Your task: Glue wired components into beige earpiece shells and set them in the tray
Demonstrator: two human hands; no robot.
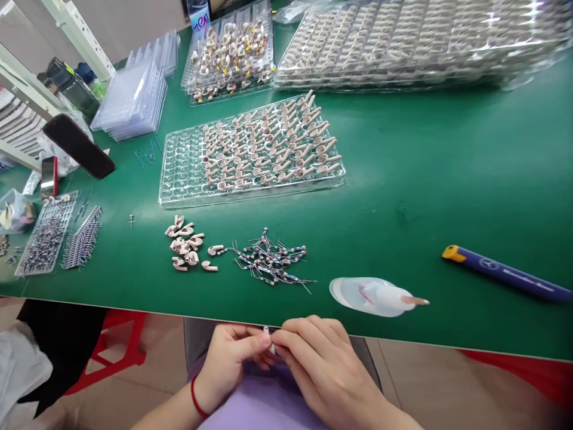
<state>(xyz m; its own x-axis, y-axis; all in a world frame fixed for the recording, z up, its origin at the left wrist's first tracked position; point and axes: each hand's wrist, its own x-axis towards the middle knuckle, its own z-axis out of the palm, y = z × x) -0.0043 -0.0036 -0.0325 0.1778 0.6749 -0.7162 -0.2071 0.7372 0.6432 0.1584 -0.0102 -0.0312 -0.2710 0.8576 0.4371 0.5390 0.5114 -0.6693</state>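
Note:
My left hand and my right hand meet just below the near edge of the green table. Their fingertips pinch one small pale part between them. A red band circles my left wrist. On the table ahead lie a loose heap of beige earbud-shaped shells and a tangle of thin wired pieces. Further back, a clear moulded tray is partly filled with rows of the beige shells. A small glue bottle lies on a clear disc to my right.
A blue-and-yellow utility knife lies at right. Stacked clear trays of parts line the far edge; empty trays are stacked at back left. A dark phone leans at left, near small component racks. A red stool stands below.

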